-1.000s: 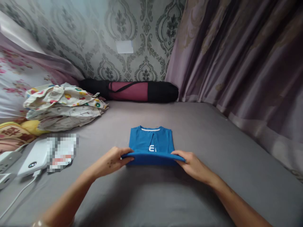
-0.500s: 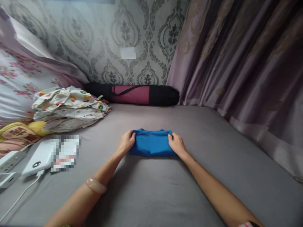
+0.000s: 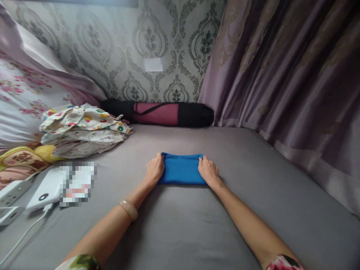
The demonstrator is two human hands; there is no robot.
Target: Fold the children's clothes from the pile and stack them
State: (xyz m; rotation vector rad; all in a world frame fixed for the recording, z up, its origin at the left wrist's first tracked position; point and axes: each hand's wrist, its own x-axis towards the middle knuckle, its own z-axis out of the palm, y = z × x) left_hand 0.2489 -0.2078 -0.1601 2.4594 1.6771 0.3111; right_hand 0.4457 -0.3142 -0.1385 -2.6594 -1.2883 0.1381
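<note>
A folded blue cloth [image 3: 182,169] lies in a flat, even rectangle on the grey bed sheet [image 3: 185,221]. My left hand [image 3: 155,167] is closed on its left edge near the upper corner, knuckles turned up. On the opposite side, my right hand [image 3: 208,169] pinches the right edge, thumb on top. The cloth is stretched fairly smooth between the two hands. Its underside and the parts inside my fingers are hidden, and I cannot tell what kind of garment or cloth it is.
Crumpled patterned clothes [image 3: 87,129] lie at the left by a yellow plush item [image 3: 24,159]. Nearer are a white power bank [image 3: 46,189] with a cable and a power strip [image 3: 14,193]. A black and maroon long bag [image 3: 157,113] lies along the wall; curtains [image 3: 270,75] hang right.
The cloth's far edge, uneven before, is now straight and its surface smoother. Both hands have come slightly closer together, and the left hand has rolled knuckles-up.
</note>
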